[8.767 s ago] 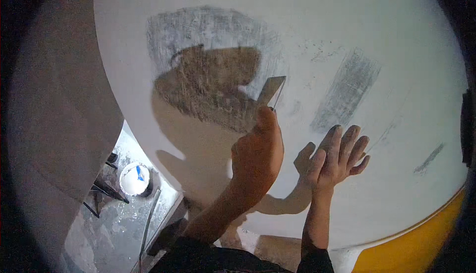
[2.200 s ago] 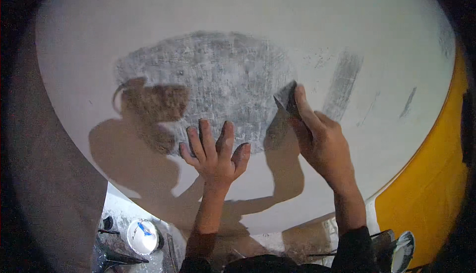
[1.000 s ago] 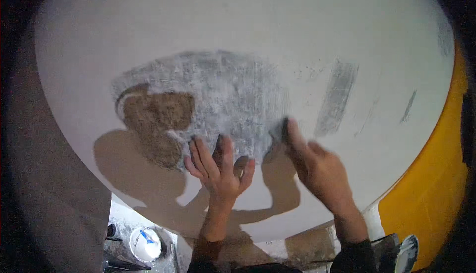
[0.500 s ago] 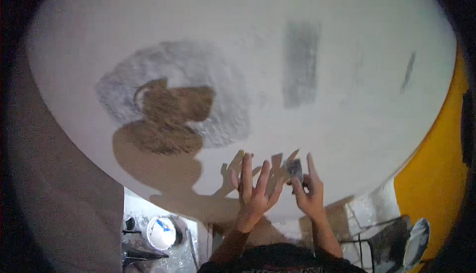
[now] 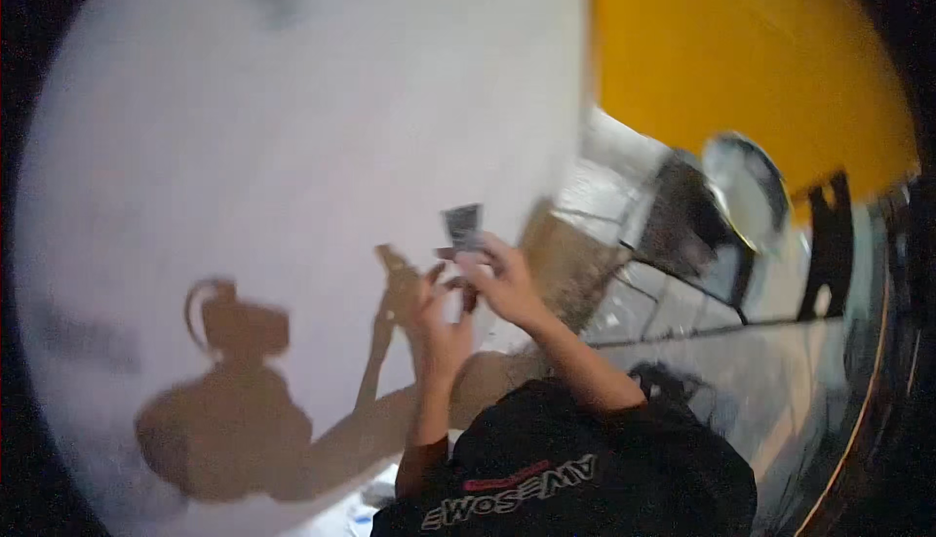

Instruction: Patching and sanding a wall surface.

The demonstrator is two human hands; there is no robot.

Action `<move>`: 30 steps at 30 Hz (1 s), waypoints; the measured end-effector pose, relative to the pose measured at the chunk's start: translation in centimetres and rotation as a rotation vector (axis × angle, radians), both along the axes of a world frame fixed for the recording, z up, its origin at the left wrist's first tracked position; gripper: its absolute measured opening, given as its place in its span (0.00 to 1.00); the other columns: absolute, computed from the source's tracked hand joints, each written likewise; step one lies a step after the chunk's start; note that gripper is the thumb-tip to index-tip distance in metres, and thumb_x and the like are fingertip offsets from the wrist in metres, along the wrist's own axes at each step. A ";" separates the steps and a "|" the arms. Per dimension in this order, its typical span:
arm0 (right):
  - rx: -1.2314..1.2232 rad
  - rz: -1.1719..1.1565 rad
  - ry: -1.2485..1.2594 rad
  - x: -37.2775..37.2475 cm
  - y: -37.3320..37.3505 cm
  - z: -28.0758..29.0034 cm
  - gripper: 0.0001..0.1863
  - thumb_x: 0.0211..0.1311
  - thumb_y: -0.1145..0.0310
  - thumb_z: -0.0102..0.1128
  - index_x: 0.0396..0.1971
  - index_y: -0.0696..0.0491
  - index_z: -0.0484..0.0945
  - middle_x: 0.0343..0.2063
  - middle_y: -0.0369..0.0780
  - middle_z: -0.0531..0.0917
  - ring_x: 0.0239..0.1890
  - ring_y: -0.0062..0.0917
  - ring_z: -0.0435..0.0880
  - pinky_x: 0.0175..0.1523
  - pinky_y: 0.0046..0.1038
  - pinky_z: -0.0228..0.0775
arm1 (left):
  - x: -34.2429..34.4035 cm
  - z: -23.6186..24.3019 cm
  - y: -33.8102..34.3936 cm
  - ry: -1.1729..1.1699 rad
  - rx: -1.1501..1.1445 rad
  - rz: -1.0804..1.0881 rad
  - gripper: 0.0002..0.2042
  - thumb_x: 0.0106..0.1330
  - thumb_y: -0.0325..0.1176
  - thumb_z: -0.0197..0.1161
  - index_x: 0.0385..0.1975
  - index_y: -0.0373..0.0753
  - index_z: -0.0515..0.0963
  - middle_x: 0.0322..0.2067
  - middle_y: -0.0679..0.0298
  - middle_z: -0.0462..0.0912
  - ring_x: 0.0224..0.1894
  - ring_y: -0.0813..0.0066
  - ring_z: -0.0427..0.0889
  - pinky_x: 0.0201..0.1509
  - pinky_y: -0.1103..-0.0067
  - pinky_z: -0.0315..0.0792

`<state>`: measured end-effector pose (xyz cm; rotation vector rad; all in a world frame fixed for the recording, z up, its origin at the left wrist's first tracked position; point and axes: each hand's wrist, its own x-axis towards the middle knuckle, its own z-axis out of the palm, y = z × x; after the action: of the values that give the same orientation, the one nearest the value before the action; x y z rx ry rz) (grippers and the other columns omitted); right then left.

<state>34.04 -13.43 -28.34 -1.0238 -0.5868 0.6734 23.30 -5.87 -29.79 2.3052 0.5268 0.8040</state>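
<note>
My right hand [image 5: 502, 274] grips a small grey scraper [image 5: 463, 225], blade upward, in front of a large curved white surface [image 5: 195, 157]. My left hand [image 5: 439, 318] is raised just left of and below the scraper, fingers bent and close to my right fingers; motion blur hides whether they touch or hold the tool. Brown shadows of my head and arms fall on the white surface, and blurred grey marks show at its top and lower left.
An orange-yellow panel [image 5: 731, 39] is at the upper right. Below it stand a black metal frame or chair [image 5: 673, 215], an oval pale container [image 5: 746, 191] and a dark upright piece [image 5: 824, 244]. An orange cord [image 5: 853, 439] runs down the far right.
The view has swung right, bringing the orange panel and metal frame inward. My hands have left the grey patch and come together around the scraper, which now points upward.
</note>
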 end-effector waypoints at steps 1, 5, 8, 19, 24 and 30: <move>-0.060 -0.045 -0.167 1.6 -1.3 -1.0 0.13 0.60 0.66 0.55 0.41 0.57 0.75 0.35 0.40 0.80 0.37 0.21 0.77 0.43 0.24 0.68 | 1.8 0.1 -0.7 0.031 -0.024 0.009 0.18 0.50 0.20 0.60 0.44 0.31 0.72 0.45 0.54 0.71 0.51 0.61 0.70 0.53 0.73 0.65; -0.122 -0.261 -0.244 4.9 -6.7 -3.9 0.15 0.57 0.67 0.59 0.41 0.59 0.74 0.38 0.42 0.77 0.45 0.25 0.73 0.52 0.29 0.62 | 7.6 0.0 -3.4 0.191 -0.032 -0.230 0.16 0.53 0.25 0.60 0.43 0.33 0.73 0.51 0.53 0.68 0.54 0.58 0.68 0.55 0.70 0.63; -0.233 -0.577 -0.592 10.9 -11.9 -9.2 0.13 0.55 0.68 0.59 0.38 0.59 0.73 0.35 0.44 0.76 0.43 0.30 0.74 0.49 0.30 0.64 | 14.3 -3.0 -6.9 0.326 0.046 -0.344 0.15 0.55 0.29 0.61 0.43 0.35 0.73 0.56 0.53 0.64 0.57 0.56 0.65 0.57 0.68 0.61; -0.835 -0.706 0.059 17.7 -24.0 -24.9 0.17 0.56 0.58 0.57 0.26 0.61 0.76 0.16 0.45 0.77 0.22 0.34 0.78 0.30 0.32 0.68 | 19.2 -7.5 -11.0 0.496 0.078 -0.469 0.21 0.61 0.46 0.57 0.51 0.42 0.72 0.60 0.53 0.58 0.56 0.53 0.62 0.61 0.60 0.48; -1.138 -1.005 -0.142 19.7 -25.2 -26.5 0.20 0.55 0.54 0.56 0.27 0.60 0.78 0.24 0.51 0.79 0.31 0.47 0.79 0.35 0.38 0.69 | 21.4 -7.7 -10.8 0.494 0.226 -0.471 0.22 0.61 0.45 0.56 0.53 0.43 0.69 0.62 0.53 0.54 0.60 0.52 0.59 0.63 0.56 0.45; -1.489 -1.092 -0.366 21.4 -25.2 -30.0 0.21 0.57 0.52 0.54 0.42 0.53 0.71 0.30 0.48 0.80 0.28 0.48 0.79 0.33 0.45 0.70 | 25.3 -6.6 -9.6 0.460 0.329 -0.604 0.27 0.61 0.47 0.56 0.59 0.44 0.63 0.64 0.52 0.49 0.63 0.54 0.55 0.63 0.55 0.44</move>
<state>55.39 -38.61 -58.34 -2.5811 0.3761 -0.2231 48.59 -15.46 -36.40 2.7449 -0.1452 0.0644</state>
